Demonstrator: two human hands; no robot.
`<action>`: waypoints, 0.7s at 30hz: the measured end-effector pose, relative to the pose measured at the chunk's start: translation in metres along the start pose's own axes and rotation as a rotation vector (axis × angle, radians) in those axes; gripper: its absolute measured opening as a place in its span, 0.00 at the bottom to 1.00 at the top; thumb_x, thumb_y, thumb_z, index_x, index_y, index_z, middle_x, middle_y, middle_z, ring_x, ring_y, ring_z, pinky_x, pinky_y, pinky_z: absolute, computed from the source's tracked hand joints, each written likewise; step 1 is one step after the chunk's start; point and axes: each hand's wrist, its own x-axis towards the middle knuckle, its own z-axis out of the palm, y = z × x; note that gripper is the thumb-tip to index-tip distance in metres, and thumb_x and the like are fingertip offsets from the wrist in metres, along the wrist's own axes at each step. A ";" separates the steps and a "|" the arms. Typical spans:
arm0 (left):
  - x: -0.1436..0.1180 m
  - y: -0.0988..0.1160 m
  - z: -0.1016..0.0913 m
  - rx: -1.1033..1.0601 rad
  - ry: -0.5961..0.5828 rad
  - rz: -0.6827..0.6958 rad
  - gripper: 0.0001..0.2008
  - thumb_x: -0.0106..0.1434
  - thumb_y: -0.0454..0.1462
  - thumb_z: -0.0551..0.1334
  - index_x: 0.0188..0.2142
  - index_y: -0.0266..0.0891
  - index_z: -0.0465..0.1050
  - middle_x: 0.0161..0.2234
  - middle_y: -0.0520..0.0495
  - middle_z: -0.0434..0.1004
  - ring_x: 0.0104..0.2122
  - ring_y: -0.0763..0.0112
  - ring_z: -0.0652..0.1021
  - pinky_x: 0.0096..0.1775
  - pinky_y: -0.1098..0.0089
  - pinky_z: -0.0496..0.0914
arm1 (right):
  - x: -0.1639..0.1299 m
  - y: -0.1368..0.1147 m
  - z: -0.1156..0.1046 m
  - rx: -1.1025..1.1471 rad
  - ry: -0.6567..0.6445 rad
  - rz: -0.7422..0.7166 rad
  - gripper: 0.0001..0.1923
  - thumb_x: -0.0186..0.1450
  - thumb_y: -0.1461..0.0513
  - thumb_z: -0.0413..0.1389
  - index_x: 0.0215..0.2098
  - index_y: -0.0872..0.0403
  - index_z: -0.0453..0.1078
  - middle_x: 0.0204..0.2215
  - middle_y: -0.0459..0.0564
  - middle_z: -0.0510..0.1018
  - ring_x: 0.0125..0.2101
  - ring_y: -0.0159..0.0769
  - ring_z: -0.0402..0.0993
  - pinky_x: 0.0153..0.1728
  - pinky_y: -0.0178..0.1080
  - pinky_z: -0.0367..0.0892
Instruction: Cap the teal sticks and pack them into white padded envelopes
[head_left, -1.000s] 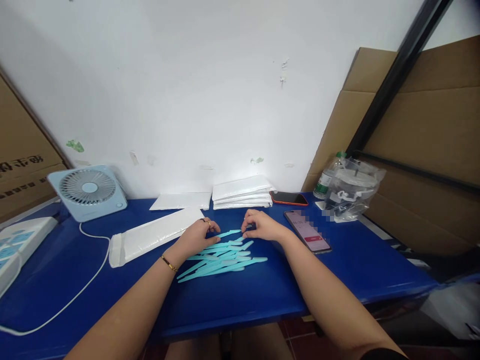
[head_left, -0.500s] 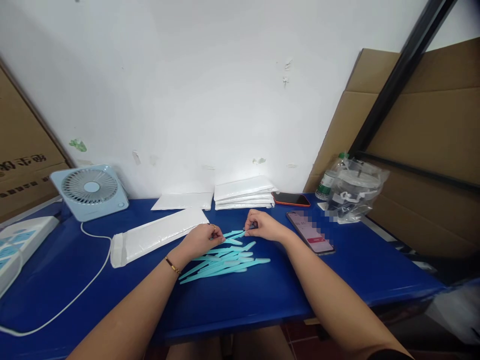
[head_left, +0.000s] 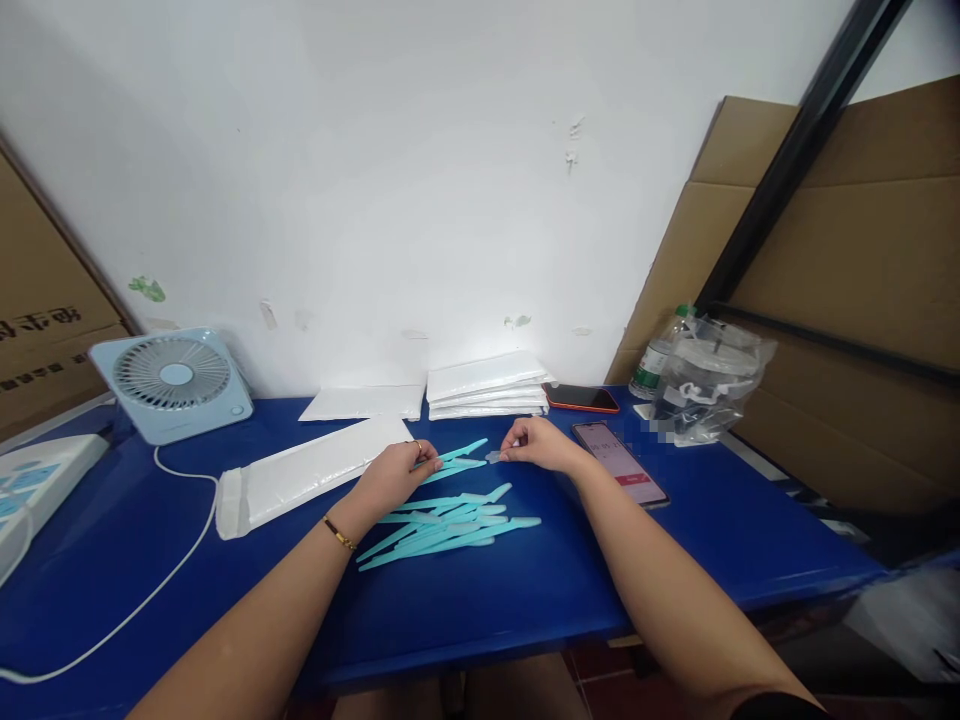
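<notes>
My left hand (head_left: 405, 468) pinches a turquoise eyebrow razor (head_left: 463, 450), its slim end pointing right. A second turquoise razor lies just below it, beside my fingers. To the right, my right hand (head_left: 536, 445) is closed on a small translucent cap (head_left: 494, 457), held apart from the razor's end. Nearer to me, several more turquoise razors form a loose pile (head_left: 450, 525) on the blue table. Partly behind my left hand lies a white padded envelope (head_left: 300, 478).
A stack of white padded envelopes (head_left: 487, 392) stands against the wall. Right of it lie an orange-edged phone (head_left: 581, 398) and a lit phone (head_left: 621, 463), with a bagged container (head_left: 709, 380) and a bottle (head_left: 654, 362) beyond. A corded fan (head_left: 176, 380) stands at left.
My right hand has moved slightly right, away from the razor, and the translucent cap now shows in its fingers. The razor's end is now in plain view. My left hand has shifted slightly left.
</notes>
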 end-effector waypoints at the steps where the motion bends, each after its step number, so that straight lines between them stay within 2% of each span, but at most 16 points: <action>1: 0.000 0.000 0.000 -0.021 0.005 -0.005 0.18 0.62 0.50 0.50 0.33 0.41 0.70 0.25 0.51 0.71 0.27 0.69 0.70 0.27 0.70 0.59 | 0.000 -0.001 0.000 -0.014 0.015 -0.014 0.13 0.49 0.56 0.64 0.29 0.56 0.76 0.25 0.47 0.74 0.24 0.29 0.64 0.23 0.31 0.57; 4: 0.000 0.004 0.003 -0.068 0.011 0.000 0.18 0.62 0.50 0.50 0.32 0.41 0.69 0.24 0.52 0.70 0.26 0.70 0.69 0.27 0.71 0.59 | 0.000 -0.010 0.006 -0.013 0.024 -0.120 0.15 0.50 0.54 0.64 0.31 0.55 0.77 0.29 0.47 0.73 0.26 0.29 0.64 0.26 0.32 0.58; 6: 0.001 0.007 0.005 -0.093 0.014 0.016 0.17 0.62 0.50 0.50 0.31 0.41 0.68 0.24 0.53 0.69 0.25 0.71 0.69 0.27 0.71 0.58 | -0.001 -0.018 0.013 0.015 -0.003 -0.159 0.15 0.53 0.52 0.61 0.32 0.54 0.77 0.27 0.46 0.71 0.25 0.27 0.62 0.26 0.32 0.57; 9: 0.002 0.009 0.007 -0.107 0.007 0.028 0.17 0.62 0.50 0.51 0.31 0.41 0.68 0.23 0.53 0.68 0.24 0.71 0.68 0.27 0.71 0.58 | 0.000 -0.023 0.019 0.077 -0.024 -0.143 0.15 0.54 0.52 0.60 0.30 0.55 0.77 0.24 0.44 0.68 0.23 0.26 0.61 0.25 0.32 0.56; 13: 0.003 0.001 0.006 -0.081 0.015 -0.025 0.18 0.62 0.50 0.50 0.31 0.41 0.69 0.22 0.53 0.68 0.24 0.70 0.69 0.27 0.71 0.59 | 0.001 -0.009 0.008 0.110 0.007 -0.083 0.14 0.54 0.53 0.60 0.28 0.58 0.76 0.25 0.47 0.73 0.25 0.29 0.65 0.27 0.32 0.58; 16: 0.003 -0.006 0.005 -0.010 0.009 -0.054 0.17 0.61 0.50 0.51 0.31 0.41 0.70 0.26 0.50 0.72 0.27 0.67 0.71 0.29 0.70 0.61 | 0.001 0.007 -0.004 0.006 0.038 -0.003 0.14 0.53 0.54 0.60 0.27 0.58 0.76 0.23 0.47 0.74 0.23 0.28 0.64 0.25 0.32 0.58; 18: 0.002 -0.008 0.006 0.019 0.015 -0.033 0.17 0.59 0.50 0.54 0.34 0.41 0.71 0.31 0.47 0.74 0.33 0.64 0.73 0.32 0.68 0.64 | 0.002 0.013 -0.007 -0.057 0.065 -0.002 0.15 0.51 0.53 0.62 0.31 0.57 0.76 0.25 0.47 0.74 0.22 0.28 0.63 0.25 0.32 0.58; 21: 0.000 -0.006 0.008 0.002 0.030 0.044 0.20 0.56 0.51 0.58 0.44 0.42 0.70 0.39 0.45 0.73 0.40 0.61 0.72 0.38 0.66 0.66 | 0.003 0.013 -0.004 -0.067 0.057 -0.108 0.28 0.49 0.53 0.64 0.47 0.53 0.72 0.40 0.51 0.73 0.24 0.27 0.62 0.28 0.33 0.62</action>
